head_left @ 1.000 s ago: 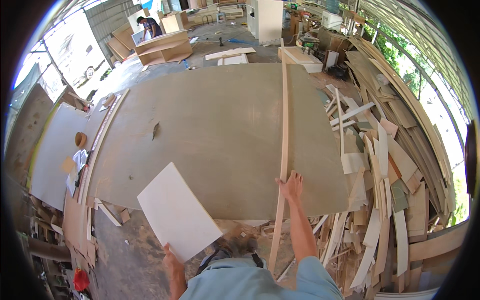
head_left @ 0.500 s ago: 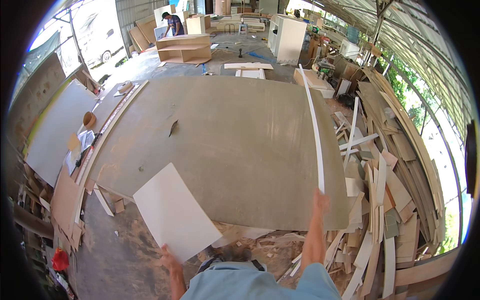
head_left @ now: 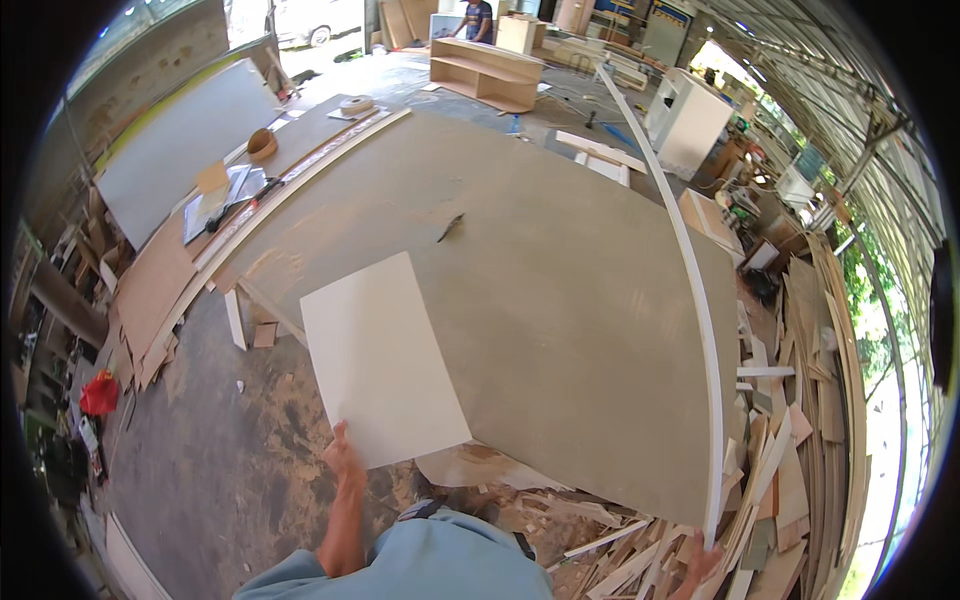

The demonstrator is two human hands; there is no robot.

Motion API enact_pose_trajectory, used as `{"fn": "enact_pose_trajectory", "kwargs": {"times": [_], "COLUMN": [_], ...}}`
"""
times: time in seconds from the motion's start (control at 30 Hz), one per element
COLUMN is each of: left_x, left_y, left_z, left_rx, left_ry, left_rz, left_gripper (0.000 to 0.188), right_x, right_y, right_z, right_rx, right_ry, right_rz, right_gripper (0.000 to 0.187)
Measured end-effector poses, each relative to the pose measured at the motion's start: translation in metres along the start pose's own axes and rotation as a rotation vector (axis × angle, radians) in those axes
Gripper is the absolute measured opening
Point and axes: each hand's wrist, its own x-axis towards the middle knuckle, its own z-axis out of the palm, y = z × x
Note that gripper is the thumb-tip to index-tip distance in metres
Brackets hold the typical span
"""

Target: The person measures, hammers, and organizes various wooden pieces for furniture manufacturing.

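Observation:
My left hand [head_left: 343, 452] grips the near edge of a rectangular white board [head_left: 382, 355], thumb on its upper face. The board's far part lies over the near left side of a large grey-brown sheet [head_left: 575, 330] that forms the worktop. At the lower right, my right hand [head_left: 702, 562] is closed around the near end of a long, thin white strip [head_left: 696, 285]. That strip runs away from me along the sheet's right side and past its far edge. A small dark, thin piece [head_left: 451, 228] lies on the sheet.
Along the left side bench are a tape roll [head_left: 262, 145], papers and a pale wooden rail [head_left: 290, 190]. Wood offcuts [head_left: 770, 480] pile up on the right. An open wooden cabinet [head_left: 487, 75] stands far off, with another person [head_left: 478, 20] behind it.
My view has turned left, so the surroundings appear shifted right. My right hand has drawn back toward the lower right with the strip. The white board has turned straighter in the picture.

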Motion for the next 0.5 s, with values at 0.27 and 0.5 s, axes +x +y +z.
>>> {"fn": "enact_pose_trajectory", "kwargs": {"times": [0.27, 0.5], "left_x": [0.011, -0.014], "left_y": [0.007, -0.034], "left_z": [-0.01, -0.031], "left_rx": [-0.076, -0.171], "left_ry": [0.15, 0.278], "left_rz": [-0.012, 0.019], "left_gripper": [0.05, 0.053], "right_x": [0.055, 0.156], "right_y": [0.012, 0.058], "right_z": [0.03, 0.099], "right_rx": [0.349, 0.132], "right_ry": [-0.076, -0.251], "right_rz": [-0.4, -0.643], "right_gripper": [0.051, 0.053]}}
